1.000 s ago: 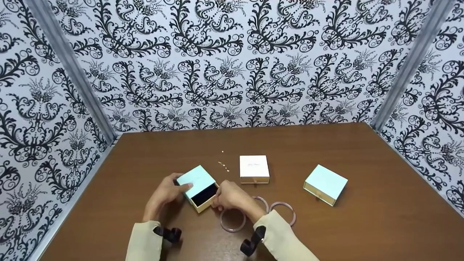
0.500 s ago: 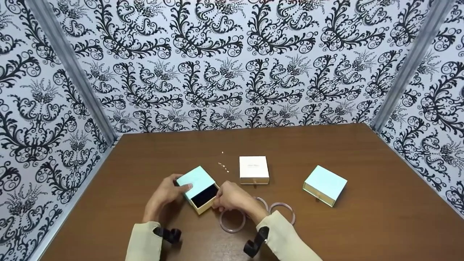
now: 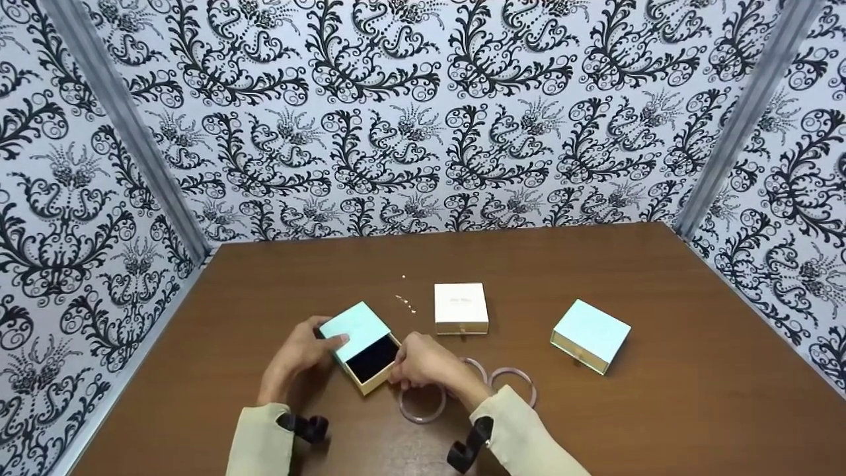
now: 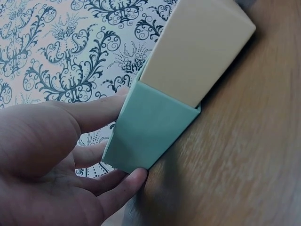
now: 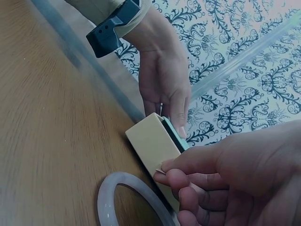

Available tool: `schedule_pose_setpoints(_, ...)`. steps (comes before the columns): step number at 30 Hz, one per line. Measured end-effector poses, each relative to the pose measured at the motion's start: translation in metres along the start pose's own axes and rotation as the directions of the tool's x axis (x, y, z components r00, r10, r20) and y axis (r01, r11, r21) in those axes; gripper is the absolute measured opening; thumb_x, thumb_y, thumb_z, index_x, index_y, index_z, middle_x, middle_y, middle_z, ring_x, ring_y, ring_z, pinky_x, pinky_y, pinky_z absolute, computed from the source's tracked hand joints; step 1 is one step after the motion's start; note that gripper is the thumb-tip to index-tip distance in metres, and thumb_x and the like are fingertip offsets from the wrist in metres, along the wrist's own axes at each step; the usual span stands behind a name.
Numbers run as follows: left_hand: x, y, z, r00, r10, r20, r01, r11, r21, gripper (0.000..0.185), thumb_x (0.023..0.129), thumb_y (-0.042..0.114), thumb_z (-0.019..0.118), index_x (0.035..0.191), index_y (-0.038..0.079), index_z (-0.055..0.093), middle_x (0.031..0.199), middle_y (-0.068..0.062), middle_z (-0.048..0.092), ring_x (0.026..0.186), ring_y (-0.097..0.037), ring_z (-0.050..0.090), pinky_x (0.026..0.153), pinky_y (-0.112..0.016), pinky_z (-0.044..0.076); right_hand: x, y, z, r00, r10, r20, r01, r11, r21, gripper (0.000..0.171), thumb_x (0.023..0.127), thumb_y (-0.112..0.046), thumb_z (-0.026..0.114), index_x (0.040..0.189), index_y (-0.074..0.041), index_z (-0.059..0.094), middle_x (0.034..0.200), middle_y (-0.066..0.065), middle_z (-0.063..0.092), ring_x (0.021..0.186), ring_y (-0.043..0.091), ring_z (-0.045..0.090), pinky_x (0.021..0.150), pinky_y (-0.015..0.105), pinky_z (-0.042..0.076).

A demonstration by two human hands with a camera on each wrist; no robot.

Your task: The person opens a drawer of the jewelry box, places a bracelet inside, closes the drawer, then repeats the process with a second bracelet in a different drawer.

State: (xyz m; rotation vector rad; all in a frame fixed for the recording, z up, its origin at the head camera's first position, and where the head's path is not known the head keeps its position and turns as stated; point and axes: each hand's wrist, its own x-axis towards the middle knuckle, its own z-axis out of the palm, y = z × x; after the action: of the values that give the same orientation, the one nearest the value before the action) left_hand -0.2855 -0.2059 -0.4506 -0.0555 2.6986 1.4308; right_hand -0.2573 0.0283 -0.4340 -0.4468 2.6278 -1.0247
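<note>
A small box lies near the table's front left. Its mint sleeve is gripped by my left hand, thumb on top and fingers along the side, as the left wrist view shows at the sleeve. The cream drawer sticks partly out toward the right and shows a black lining. My right hand pinches the drawer's front end with thumb and fingertips. A pale pink bangle lies just below that hand.
Two more bangles lie to the right of my right wrist. A shut white box and a shut mint box stand farther right. Tiny gold pieces lie beside the white box. Patterned walls enclose the brown table.
The cream drawer shows slightly more of its black lining than before. Both hands keep their hold and have hardly moved.
</note>
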Motion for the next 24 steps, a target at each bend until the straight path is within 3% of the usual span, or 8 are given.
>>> schedule_pose_setpoints(16,-0.0004,0.0046,-0.0017,0.998,-0.066,0.019,0.065,0.997,0.030,0.065,0.094,0.033,0.071,0.145,0.001,0.046,0.146,-0.025,0.050,0.130,-0.036,0.049,0.112,-0.058,0.037,-0.0007,0.0045,-0.0069,0.998,-0.030,0.049,0.029,0.999,0.032,0.014,0.083,-0.008,0.078,0.069,-0.007,0.078,0.050,-0.001,0.063,0.039,0.005,0.048,0.038,0.015,0.036)
schedule_pose_setpoints(24,0.0000,0.0041,-0.0015,0.998,-0.058,0.016,0.058,0.998,0.017,0.064,0.094,0.032,0.071,0.143,-0.001,0.047,0.143,-0.025,0.053,0.128,-0.035,0.050,0.112,-0.056,0.037,-0.0035,0.0044,-0.0083,0.997,-0.016,0.069,0.015,1.000,0.017,0.014,0.083,-0.009,0.079,0.069,-0.008,0.079,0.047,-0.006,0.059,0.040,0.006,0.049,0.040,0.016,0.037)
